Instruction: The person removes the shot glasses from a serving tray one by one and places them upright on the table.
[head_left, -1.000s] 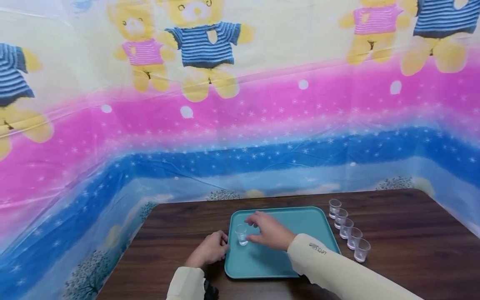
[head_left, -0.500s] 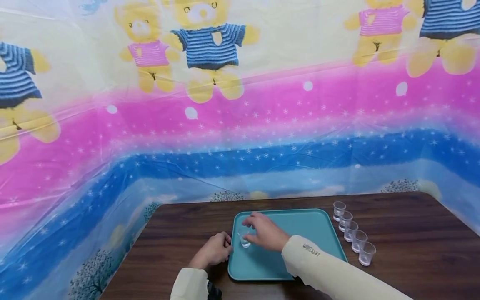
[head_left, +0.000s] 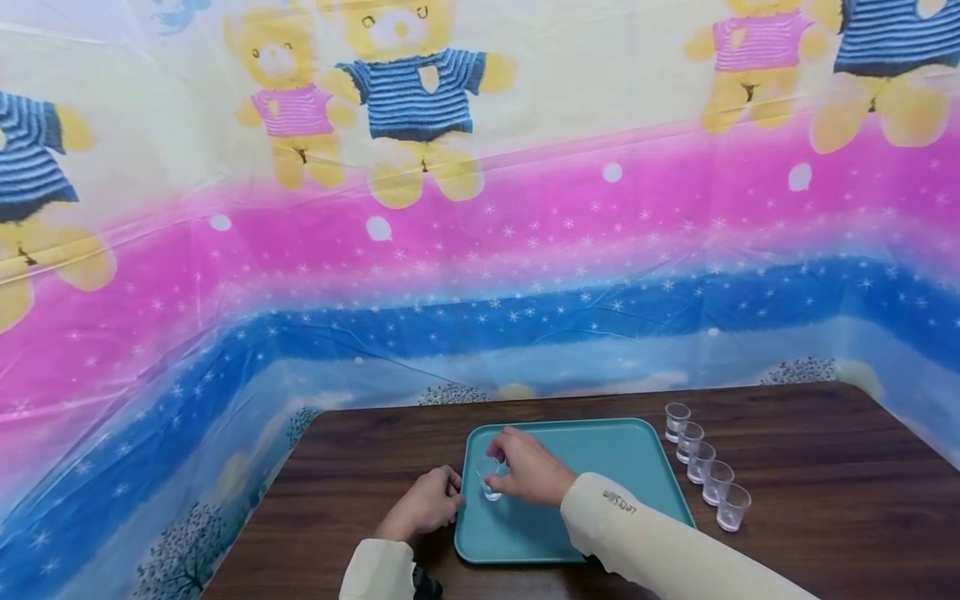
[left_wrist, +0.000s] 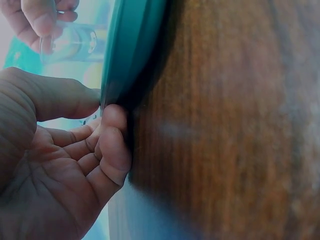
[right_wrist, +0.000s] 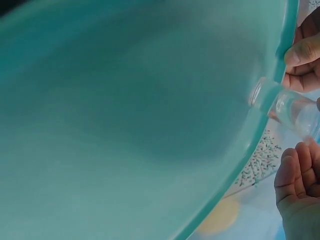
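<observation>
My right hand [head_left: 531,469] reaches over the left part of a teal tray [head_left: 607,454] and grips a small clear shot glass [head_left: 489,482] near its rim, thumb on the near side and fingers on the far side. The glass [right_wrist: 280,104] stands upright on the tray in the right wrist view, close to the tray's edge. At the tray's left side my left hand [head_left: 426,502] pinches the rim. Its thumb [left_wrist: 67,100] lies over the tray edge [left_wrist: 132,45] in the left wrist view, with curled fingertips against the outer side.
Several more clear shot glasses [head_left: 702,463] stand in a slanting row on the brown wooden table [head_left: 817,467], just right of the tray. Behind and around the table hangs a cloth [head_left: 525,233] printed with bears, in pink and blue bands.
My right hand has closed its fingers and thumb around the shot glass, which they earlier hovered beside. My left hand stays at the tray's left rim. The head view has shifted slightly.
</observation>
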